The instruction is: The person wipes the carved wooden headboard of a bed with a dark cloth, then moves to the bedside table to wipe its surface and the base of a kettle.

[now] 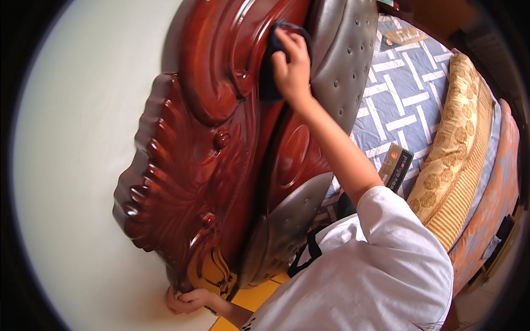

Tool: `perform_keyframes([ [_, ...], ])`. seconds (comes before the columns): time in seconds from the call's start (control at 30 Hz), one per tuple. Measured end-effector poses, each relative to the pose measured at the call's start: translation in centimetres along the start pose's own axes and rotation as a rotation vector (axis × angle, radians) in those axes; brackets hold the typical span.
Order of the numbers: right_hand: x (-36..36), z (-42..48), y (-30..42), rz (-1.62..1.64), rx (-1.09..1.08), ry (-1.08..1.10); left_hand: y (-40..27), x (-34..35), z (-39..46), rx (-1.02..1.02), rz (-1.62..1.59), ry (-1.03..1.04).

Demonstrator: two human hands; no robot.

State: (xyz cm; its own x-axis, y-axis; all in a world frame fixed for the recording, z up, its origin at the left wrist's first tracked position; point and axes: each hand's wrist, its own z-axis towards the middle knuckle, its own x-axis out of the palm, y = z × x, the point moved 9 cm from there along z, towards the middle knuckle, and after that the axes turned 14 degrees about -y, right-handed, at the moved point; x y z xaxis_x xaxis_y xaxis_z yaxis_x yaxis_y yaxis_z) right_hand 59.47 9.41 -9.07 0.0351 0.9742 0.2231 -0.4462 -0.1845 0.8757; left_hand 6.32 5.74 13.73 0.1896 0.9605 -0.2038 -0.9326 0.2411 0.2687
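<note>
A glossy red-brown carved wooden headboard [232,165] fills the middle of the view, with grey button-tufted upholstery [337,82] along its right side. Pressed against the wood near the top is a dark cloth [271,78], held under the spread fingers of my right hand [292,68], which is slightly blurred. Fluted shell-like carving [153,186] runs down the headboard's outer edge. At the lower end, my left hand [188,300] curls its fingers around the headboard's edge; part of that grip is hidden.
A pale wall [83,165] rises behind the headboard. To the right lies a mattress [389,99] with a blue-and-white pattern and labels bearing writing. Folded gold bedding [447,157] and orange patterned bedding [484,231] lie beyond it. Yellow flooring [248,296] shows below.
</note>
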Motion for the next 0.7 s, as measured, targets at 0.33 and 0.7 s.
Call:
perform_keyframes([
  [0.33,-0.7,-4.5,16.0,0.216,-0.551,0.306,-0.2,-0.7,0.3,0.095,0.051,-0.079],
  [0.7,2.6,2.7,17.8,0.017,-0.608,0.537,-0.1,-1.0,0.2,0.155,0.083,-0.089],
])
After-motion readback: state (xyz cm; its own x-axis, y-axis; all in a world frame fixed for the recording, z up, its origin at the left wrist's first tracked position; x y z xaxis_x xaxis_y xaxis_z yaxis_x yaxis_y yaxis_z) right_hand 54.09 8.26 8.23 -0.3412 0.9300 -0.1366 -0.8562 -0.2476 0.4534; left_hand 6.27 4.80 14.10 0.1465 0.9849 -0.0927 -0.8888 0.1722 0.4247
